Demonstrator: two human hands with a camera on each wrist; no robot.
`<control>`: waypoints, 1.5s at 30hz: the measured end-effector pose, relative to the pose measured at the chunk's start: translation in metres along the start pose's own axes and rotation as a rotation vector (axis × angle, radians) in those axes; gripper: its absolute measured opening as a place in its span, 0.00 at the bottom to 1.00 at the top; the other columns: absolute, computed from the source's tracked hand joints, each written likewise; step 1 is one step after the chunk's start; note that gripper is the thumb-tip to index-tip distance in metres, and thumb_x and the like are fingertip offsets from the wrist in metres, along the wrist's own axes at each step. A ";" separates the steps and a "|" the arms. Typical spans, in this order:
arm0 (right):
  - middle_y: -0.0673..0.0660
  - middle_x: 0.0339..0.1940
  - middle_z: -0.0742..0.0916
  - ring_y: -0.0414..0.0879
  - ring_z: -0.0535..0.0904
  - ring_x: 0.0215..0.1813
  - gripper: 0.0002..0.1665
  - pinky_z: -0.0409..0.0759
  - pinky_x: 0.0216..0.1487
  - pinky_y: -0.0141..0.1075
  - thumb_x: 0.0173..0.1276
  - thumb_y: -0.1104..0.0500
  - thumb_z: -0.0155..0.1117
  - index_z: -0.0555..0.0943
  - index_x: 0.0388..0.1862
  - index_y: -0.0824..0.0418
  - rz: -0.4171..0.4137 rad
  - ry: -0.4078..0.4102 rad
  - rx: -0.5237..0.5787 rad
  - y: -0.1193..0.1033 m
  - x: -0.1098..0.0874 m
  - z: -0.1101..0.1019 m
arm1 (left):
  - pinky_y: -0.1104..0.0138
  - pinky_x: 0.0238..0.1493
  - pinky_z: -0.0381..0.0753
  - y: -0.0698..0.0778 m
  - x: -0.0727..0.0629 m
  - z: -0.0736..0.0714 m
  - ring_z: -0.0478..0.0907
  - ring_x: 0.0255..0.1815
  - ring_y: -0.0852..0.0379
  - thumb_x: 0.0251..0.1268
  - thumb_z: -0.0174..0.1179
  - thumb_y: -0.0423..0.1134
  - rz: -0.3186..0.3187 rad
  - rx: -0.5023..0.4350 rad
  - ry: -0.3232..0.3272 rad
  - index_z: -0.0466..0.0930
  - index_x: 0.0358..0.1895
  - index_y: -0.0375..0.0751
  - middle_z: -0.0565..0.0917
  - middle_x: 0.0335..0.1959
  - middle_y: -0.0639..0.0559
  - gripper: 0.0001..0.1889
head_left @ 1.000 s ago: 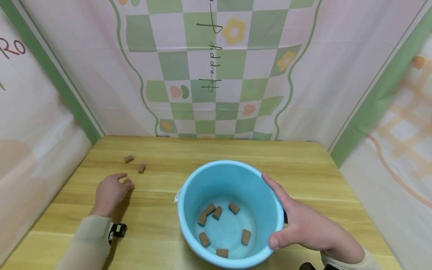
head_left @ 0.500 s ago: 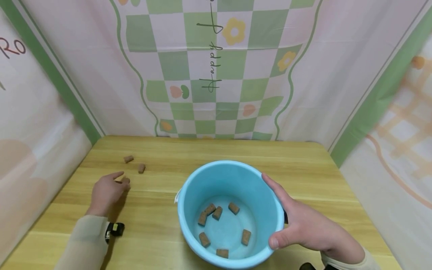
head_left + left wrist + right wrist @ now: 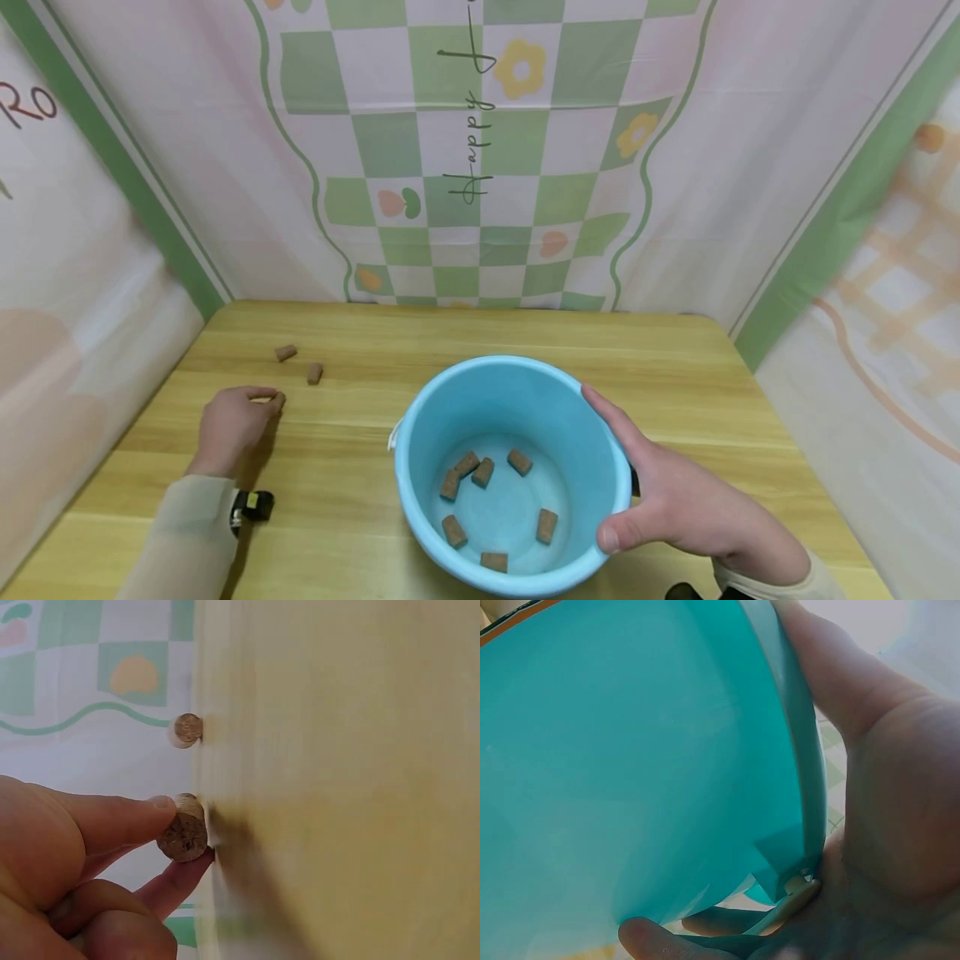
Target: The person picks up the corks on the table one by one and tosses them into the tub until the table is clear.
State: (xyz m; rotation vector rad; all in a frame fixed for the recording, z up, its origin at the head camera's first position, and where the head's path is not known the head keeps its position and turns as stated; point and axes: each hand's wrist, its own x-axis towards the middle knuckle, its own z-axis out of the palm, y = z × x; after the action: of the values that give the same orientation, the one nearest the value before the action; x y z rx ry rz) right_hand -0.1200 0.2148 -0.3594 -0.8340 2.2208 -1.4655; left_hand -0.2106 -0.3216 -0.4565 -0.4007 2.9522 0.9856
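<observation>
At the left of the table my left hand (image 3: 228, 427) pinches a small brown cork (image 3: 280, 400) between thumb and fingers. The left wrist view shows the round end of this cork (image 3: 182, 838), with the thumb on one side and a fingertip on the other, close to the tabletop. On the right, my right hand (image 3: 675, 500) grips the rim of a light blue bucket (image 3: 517, 367). Its thumb lies at the rim; in the right wrist view its fingers (image 3: 649, 937) bend along the bucket's outer wall. Several corks (image 3: 483, 473) lie scattered on the bucket's bottom.
Beyond the left hand, two more corks lie on the wooden table (image 3: 337, 500): a nearer cork (image 3: 315, 373) and a farther cork (image 3: 286, 353). A white handle end (image 3: 393, 435) shows at the bucket's left side. Patterned curtains (image 3: 480, 167) enclose the table's back and sides.
My left hand has shifted slightly left and toward me, and its thumb and fingers have come together on the cork. The right hand and the bucket stay in place.
</observation>
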 end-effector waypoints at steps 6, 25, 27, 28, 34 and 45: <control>0.67 0.67 0.71 0.59 0.80 0.53 0.75 0.81 0.49 0.41 0.53 0.55 0.80 0.34 0.83 0.41 -0.002 -0.001 0.006 0.000 0.000 0.000 | 0.40 0.66 0.61 -0.001 -0.001 -0.006 0.58 0.70 0.28 0.75 0.57 0.52 -0.079 -0.182 -0.152 0.78 0.64 0.35 0.70 0.68 0.32 0.26; 0.65 0.67 0.72 0.58 0.80 0.54 0.76 0.81 0.49 0.40 0.51 0.55 0.81 0.35 0.82 0.40 0.027 0.003 -0.018 -0.006 0.000 0.001 | 0.73 0.14 0.66 -0.001 -0.002 -0.013 0.65 0.15 0.66 0.77 0.56 0.45 -0.199 -0.811 -0.350 0.65 0.74 0.38 0.86 0.45 0.51 0.28; 0.65 0.67 0.72 0.58 0.80 0.54 0.76 0.81 0.49 0.40 0.52 0.55 0.81 0.35 0.82 0.39 0.034 0.002 -0.018 -0.007 0.000 0.001 | 0.73 0.13 0.63 -0.001 -0.001 -0.013 0.63 0.14 0.66 0.78 0.54 0.42 -0.207 -0.936 -0.388 0.64 0.73 0.37 0.86 0.44 0.53 0.26; 0.65 0.67 0.72 0.58 0.80 0.54 0.75 0.81 0.49 0.40 0.52 0.55 0.81 0.35 0.82 0.39 0.036 0.001 -0.017 -0.007 0.000 0.001 | 0.73 0.13 0.63 0.000 -0.001 -0.014 0.63 0.14 0.66 0.78 0.54 0.41 -0.208 -0.978 -0.394 0.63 0.73 0.36 0.87 0.45 0.53 0.26; 0.64 0.66 0.73 0.57 0.80 0.53 0.75 0.81 0.49 0.40 0.52 0.55 0.81 0.35 0.82 0.38 0.055 0.000 -0.019 -0.008 -0.001 0.000 | 0.74 0.14 0.64 0.005 -0.002 -0.016 0.63 0.15 0.67 0.78 0.55 0.38 -0.180 -1.047 -0.391 0.65 0.71 0.34 0.86 0.48 0.53 0.24; 0.63 0.66 0.74 0.57 0.81 0.53 0.76 0.81 0.48 0.40 0.51 0.55 0.81 0.35 0.82 0.40 0.034 0.010 -0.029 -0.006 -0.001 0.001 | 0.75 0.15 0.63 0.036 -0.011 -0.022 0.59 0.15 0.68 0.74 0.60 0.36 -0.066 -1.104 -0.373 0.86 0.49 0.46 0.86 0.46 0.49 0.08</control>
State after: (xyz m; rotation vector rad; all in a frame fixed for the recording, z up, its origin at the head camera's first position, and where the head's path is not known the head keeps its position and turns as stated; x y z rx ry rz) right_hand -0.1172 0.2127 -0.3544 -0.7959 2.2573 -1.4277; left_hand -0.2070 -0.3048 -0.4166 -0.2393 1.8132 2.2762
